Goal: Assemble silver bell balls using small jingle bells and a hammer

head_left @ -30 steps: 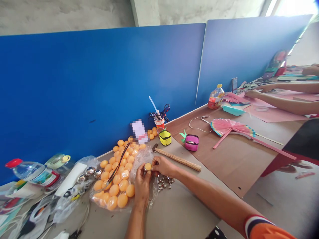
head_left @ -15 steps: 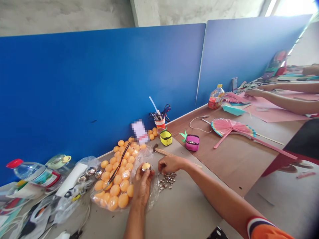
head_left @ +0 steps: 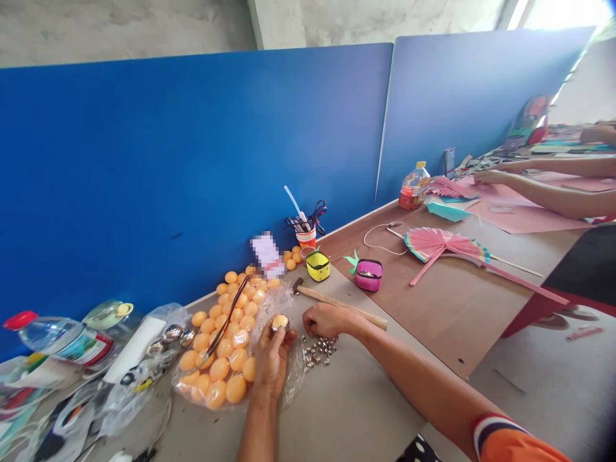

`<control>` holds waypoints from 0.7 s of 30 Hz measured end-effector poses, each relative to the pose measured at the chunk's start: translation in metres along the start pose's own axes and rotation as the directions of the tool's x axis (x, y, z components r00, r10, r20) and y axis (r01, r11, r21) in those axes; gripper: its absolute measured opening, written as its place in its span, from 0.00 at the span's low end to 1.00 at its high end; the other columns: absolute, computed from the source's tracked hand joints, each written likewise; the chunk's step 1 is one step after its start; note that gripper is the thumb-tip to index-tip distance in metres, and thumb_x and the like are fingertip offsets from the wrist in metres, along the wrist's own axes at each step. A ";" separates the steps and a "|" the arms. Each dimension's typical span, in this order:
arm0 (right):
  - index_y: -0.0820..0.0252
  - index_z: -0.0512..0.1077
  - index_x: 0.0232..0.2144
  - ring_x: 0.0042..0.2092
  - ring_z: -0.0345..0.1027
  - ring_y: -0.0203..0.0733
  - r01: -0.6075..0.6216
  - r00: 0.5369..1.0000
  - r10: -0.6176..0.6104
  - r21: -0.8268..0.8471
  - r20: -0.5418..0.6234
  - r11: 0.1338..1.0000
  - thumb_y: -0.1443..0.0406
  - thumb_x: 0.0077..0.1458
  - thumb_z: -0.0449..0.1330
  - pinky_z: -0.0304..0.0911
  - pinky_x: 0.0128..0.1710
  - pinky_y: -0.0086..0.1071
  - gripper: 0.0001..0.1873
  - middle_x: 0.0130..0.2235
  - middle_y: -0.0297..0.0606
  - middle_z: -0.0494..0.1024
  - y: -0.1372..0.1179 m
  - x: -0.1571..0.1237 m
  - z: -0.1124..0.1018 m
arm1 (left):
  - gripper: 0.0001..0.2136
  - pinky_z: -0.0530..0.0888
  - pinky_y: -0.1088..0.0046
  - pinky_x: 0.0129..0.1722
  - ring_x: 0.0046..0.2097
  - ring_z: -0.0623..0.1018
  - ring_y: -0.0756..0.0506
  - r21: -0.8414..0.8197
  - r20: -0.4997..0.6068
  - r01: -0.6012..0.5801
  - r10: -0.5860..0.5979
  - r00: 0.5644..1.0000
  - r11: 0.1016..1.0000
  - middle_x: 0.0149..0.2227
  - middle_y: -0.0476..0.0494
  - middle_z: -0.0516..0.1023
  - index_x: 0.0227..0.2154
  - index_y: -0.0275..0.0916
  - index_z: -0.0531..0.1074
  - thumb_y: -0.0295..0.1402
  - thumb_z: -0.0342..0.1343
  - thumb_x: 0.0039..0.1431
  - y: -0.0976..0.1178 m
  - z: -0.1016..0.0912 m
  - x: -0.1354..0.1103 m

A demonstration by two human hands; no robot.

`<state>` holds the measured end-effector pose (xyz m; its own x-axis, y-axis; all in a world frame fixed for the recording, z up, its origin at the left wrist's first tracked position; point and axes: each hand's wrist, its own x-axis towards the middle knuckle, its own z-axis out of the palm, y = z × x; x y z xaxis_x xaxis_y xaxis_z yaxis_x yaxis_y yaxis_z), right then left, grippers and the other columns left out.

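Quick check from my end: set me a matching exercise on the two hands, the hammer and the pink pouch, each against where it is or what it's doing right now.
1. left hand
2. right hand
3. hammer
4. pink pouch

A. on the brown board, near the yellow pouch
B. holds an orange ball
C. down at the small metal pieces
D. lies flat just beyond the right hand

Pairs: 1-B, 2-C, 3-D, 4-A.

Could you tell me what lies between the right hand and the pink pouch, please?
In the head view, the hammer handle lies between right hand and pink pouch.
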<state>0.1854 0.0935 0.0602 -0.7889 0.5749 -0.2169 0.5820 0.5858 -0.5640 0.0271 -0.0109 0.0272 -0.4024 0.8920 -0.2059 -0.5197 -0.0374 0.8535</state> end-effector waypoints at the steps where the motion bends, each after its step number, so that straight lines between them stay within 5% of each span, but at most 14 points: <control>1: 0.60 0.83 0.36 0.36 0.74 0.40 0.004 1.000 -0.004 0.019 -0.009 1.000 0.73 0.50 0.61 0.61 0.33 0.27 0.14 0.37 0.38 0.84 0.002 0.001 0.000 | 0.25 0.76 0.67 0.39 0.33 0.78 0.47 -0.005 -0.002 0.005 -0.005 1.000 1.000 0.37 0.48 0.79 0.40 0.39 0.77 0.38 0.75 0.36 0.000 0.000 0.000; 9: 0.61 0.82 0.40 0.40 0.75 0.42 -0.019 1.000 0.019 -0.001 -0.005 1.000 0.73 0.50 0.61 0.62 0.35 0.28 0.15 0.41 0.40 0.85 -0.001 0.000 0.003 | 0.26 0.77 0.67 0.38 0.32 0.78 0.47 -0.001 0.005 0.008 -0.008 1.000 1.000 0.37 0.48 0.79 0.41 0.38 0.77 0.38 0.75 0.36 0.001 0.001 -0.001; 15: 0.62 0.81 0.38 0.38 0.74 0.40 -0.039 0.990 0.047 0.061 -0.135 0.997 0.74 0.52 0.58 0.62 0.35 0.27 0.15 0.38 0.39 0.84 -0.003 -0.001 0.003 | 0.24 0.76 0.67 0.38 0.33 0.78 0.47 0.022 0.016 -0.005 0.004 1.000 1.000 0.37 0.48 0.79 0.41 0.39 0.77 0.38 0.74 0.39 0.000 0.000 0.000; 21: 0.63 0.80 0.38 0.40 0.74 0.42 0.023 0.989 -0.025 -0.016 -0.147 1.000 0.74 0.51 0.59 0.62 0.38 0.28 0.13 0.41 0.42 0.83 -0.004 0.003 0.012 | 0.22 0.77 0.65 0.39 0.34 0.78 0.47 0.029 0.000 -0.024 0.024 1.000 0.999 0.39 0.46 0.79 0.39 0.40 0.78 0.38 0.74 0.39 -0.001 0.000 0.000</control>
<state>0.1787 0.0859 0.0518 -0.7659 0.6375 -0.0833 0.5666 0.6080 -0.5561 0.0273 -0.0111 0.0263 -0.4147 0.8910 -0.1848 -0.4877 -0.0462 0.8718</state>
